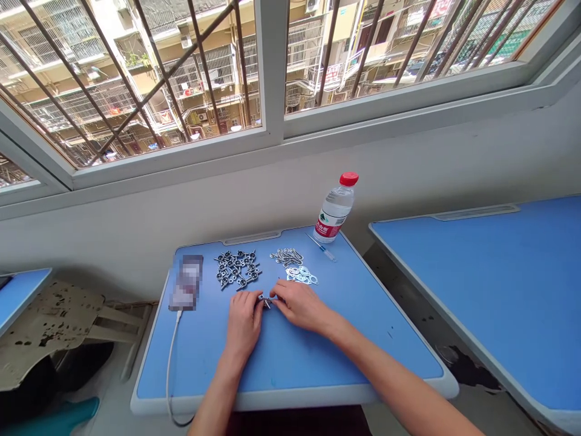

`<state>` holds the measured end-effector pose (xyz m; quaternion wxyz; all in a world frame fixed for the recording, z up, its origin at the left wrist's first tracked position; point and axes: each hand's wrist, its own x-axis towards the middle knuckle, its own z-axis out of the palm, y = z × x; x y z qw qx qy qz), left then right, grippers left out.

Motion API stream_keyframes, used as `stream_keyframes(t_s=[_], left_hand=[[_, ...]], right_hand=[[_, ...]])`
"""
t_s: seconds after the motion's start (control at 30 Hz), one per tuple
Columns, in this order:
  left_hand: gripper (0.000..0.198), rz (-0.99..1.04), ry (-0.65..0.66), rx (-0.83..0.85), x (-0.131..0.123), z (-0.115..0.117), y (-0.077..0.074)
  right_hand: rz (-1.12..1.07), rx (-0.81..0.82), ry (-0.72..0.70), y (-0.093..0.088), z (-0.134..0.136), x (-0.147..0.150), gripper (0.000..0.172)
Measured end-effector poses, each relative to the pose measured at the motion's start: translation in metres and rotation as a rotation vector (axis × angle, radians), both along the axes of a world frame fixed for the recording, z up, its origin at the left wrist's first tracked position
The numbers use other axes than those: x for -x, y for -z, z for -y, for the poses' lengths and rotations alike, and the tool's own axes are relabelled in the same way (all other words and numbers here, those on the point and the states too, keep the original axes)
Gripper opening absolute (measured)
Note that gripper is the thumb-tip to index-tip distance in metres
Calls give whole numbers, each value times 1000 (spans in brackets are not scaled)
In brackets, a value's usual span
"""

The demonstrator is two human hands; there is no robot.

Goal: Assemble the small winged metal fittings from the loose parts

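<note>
Black pieces [235, 272] lie beyond and left of the small part [266, 301]; the left hand [246, 310] pinches its left side, the right hand [299, 304] its right (contact partly hidden). Uneven pressure could flick it toward the plates [301, 276] beyond.

On my blue rectangular tabletop [345, 357], the round black parts [235, 272] lie beyond my hands [245, 312], right of the dark rectangular phone [187, 282] and left of the small silver metal pieces [287, 257], with the red-capped clear plastic bottle [334, 210] at the far right corner.
</note>
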<state>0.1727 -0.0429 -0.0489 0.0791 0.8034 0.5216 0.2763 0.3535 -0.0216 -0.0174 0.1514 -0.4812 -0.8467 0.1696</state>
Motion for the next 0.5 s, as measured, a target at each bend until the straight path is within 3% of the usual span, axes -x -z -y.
stream_keyframes(t_s=[0.23,0.5], left_hand=[[14,-23,5,-19,-1,-1,-1],[21,16,48,-24,-1,2,0]], right_hand=[[16,1,-28,-1,0,2,13],[-19,50,76,0,0,9,15]])
